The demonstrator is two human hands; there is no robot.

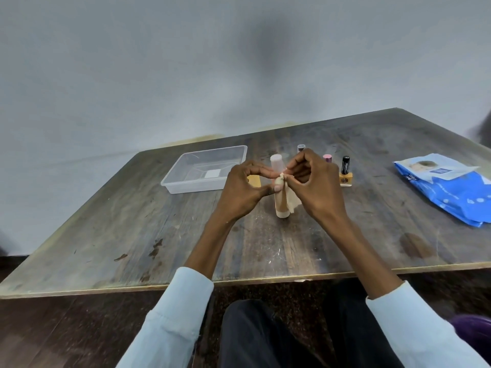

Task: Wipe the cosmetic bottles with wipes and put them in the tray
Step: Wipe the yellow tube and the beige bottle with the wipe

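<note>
The person's left hand [245, 189] grips a tall beige bottle [281, 207] between thumb and fingers, holding it upright just above or on the worktop [132, 235]; the blur makes it hard to tell whether its base touches. The right hand [312, 187] pinches a crumpled beige wipe [291, 200] against the bottle's right side, fingertips curled close to those of the left hand. The bottle's pale cap [275, 161] sticks up behind the fingers.

Just beyond the left hand sits a clear plastic tray [175, 181], with only a small white label showing through its base. A small yellowish item [254, 181] peeks out between the left hand and the tray, too hidden to identify.

Beyond the right hand stand three small bottles: one with a dark cap [301, 148], one with a pink cap [327, 157], and, just to the right of the hand, a yellow nail polish bottle [345, 176] with a black cap. Farther right of that hand lies a blue wipes pack [451, 192], its flap lifted.

Pale blue sleeves [175, 314] cover both forearms near the worktop's front edge.
</note>
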